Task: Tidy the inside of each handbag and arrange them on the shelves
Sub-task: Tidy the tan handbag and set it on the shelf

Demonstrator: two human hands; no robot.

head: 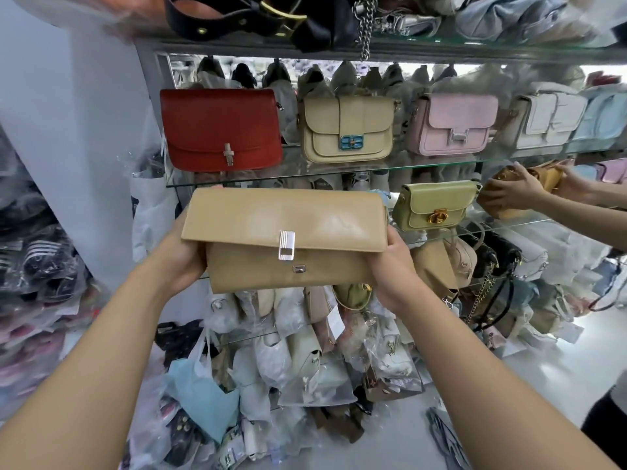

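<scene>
While both arms reach forward, the left hand [179, 256] and the right hand [390, 266] hold a tan handbag [285, 218] by its two short ends, fingers curled round each end. The bag is level, in the air in front of the shelves and just below the front edge of a glass shelf [339, 174]. Its flap faces the camera. A silver clasp [286, 245] on the flap's edge hangs just above a small silver catch [298, 269] on the body, and the two do not meet.

On that glass shelf a red bag [220, 127], a cream bag [349, 130] with a blue clasp, a pink bag [454, 125] and a white bag [546, 122] stand upright side by side, fronts outward. On the next shelf down, just right of the tan handbag, a green bag [436, 206] with a gold clasp stands upright. Further right, another person's hand [519, 193] and a second hand behind it hold a brown bag [490, 201] at the same height. Below the shelves, a pile of wrapped bags [305, 354] in clear plastic lies on the floor.
</scene>
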